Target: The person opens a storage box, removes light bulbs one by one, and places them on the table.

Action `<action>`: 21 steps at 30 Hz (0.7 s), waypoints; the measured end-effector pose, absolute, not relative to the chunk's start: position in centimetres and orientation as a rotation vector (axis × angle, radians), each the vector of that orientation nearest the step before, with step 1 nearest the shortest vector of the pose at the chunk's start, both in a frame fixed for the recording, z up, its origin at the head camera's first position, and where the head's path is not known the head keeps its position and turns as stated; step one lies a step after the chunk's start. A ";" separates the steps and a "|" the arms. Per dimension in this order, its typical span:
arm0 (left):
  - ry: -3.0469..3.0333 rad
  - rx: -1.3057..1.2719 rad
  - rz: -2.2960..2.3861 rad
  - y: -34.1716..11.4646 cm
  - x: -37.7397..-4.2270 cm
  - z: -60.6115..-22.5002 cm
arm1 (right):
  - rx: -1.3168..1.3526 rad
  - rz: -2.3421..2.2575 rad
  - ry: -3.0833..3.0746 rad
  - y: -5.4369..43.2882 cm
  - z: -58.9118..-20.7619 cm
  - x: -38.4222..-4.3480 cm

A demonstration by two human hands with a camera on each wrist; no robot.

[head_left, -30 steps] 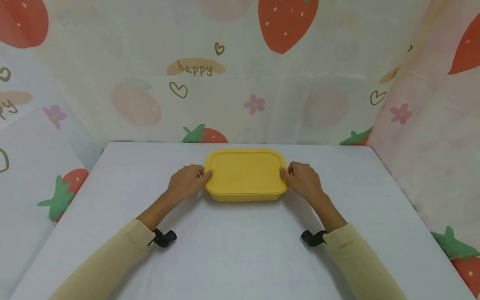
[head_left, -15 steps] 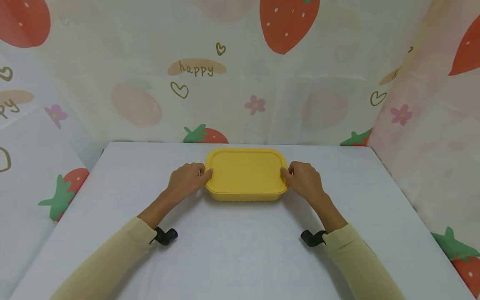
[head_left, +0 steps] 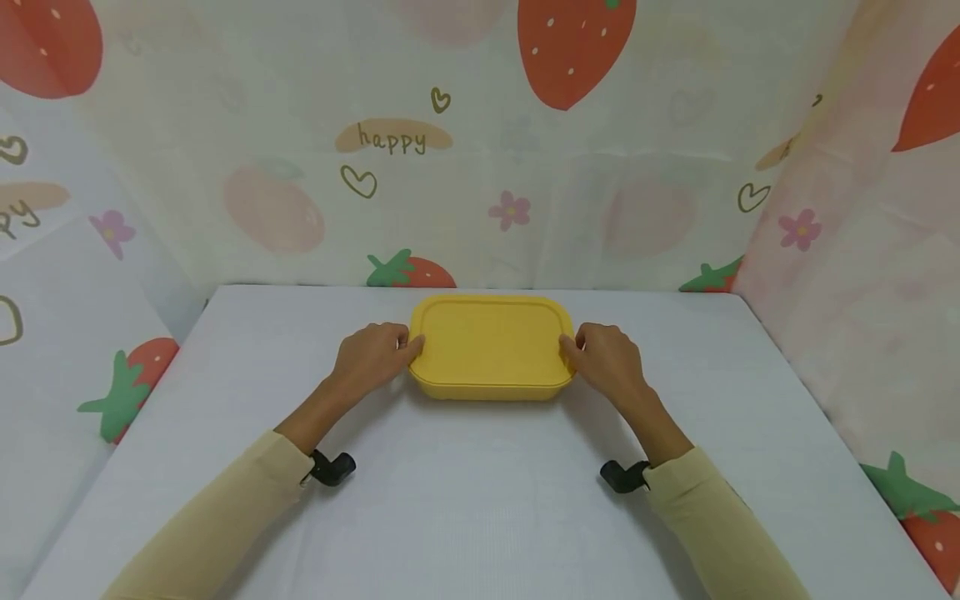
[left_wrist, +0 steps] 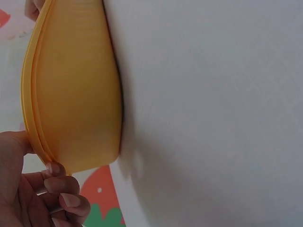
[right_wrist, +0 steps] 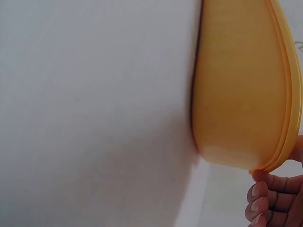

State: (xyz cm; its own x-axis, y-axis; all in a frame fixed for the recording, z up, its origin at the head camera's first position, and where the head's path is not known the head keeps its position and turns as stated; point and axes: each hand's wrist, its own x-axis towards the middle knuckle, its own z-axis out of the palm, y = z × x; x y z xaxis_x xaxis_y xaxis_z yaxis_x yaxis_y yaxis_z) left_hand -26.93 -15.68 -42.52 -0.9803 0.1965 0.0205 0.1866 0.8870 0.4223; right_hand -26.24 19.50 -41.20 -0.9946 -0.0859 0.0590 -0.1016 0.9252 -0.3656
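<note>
A yellow lidded food container (head_left: 491,346) stands on the white table toward its far side, its lid on top. My left hand (head_left: 372,357) pinches the left end of its rim, thumb on the lid and forefinger beneath the edge, as the left wrist view shows. At the opposite end my right hand (head_left: 609,358) pinches the rim the same way. In the right wrist view the other fingers (right_wrist: 259,205) curl below the rim. The container's inside is hidden by the lid.
The white-covered table (head_left: 480,500) reaches back to a curtain (head_left: 600,167) printed with strawberries, hearts and flowers. Similar printed cloth hangs at the left and right sides. A black wrist camera (head_left: 332,469) sits at the left cuff, another black camera (head_left: 624,477) at the right.
Both hands keep their pinch on the container's rim. The container appears very slightly farther up in the head view; otherwise hardly anything differs.
</note>
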 end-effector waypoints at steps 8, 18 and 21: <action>3.030 0.333 0.678 -15.5 -26.4 -41.4 | 0.166 0.555 -3.009 19.7 -40.3 -25.8; 3.016 0.378 0.738 -16.0 -24.7 -40.4 | 0.151 0.591 -3.024 19.9 -39.3 -23.9; 3.024 0.402 0.753 -16.0 -23.9 -40.2 | 0.151 0.628 -3.018 19.9 -39.2 -23.1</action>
State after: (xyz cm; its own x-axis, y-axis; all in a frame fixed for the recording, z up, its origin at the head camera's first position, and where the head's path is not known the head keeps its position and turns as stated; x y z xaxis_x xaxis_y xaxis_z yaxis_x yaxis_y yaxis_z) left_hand -23.91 -16.03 -40.25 -0.9673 0.2460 0.0624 0.2466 0.8524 0.4611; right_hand -23.08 19.95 -39.15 -0.9937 -0.0844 0.0739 -0.1069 0.9125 -0.3950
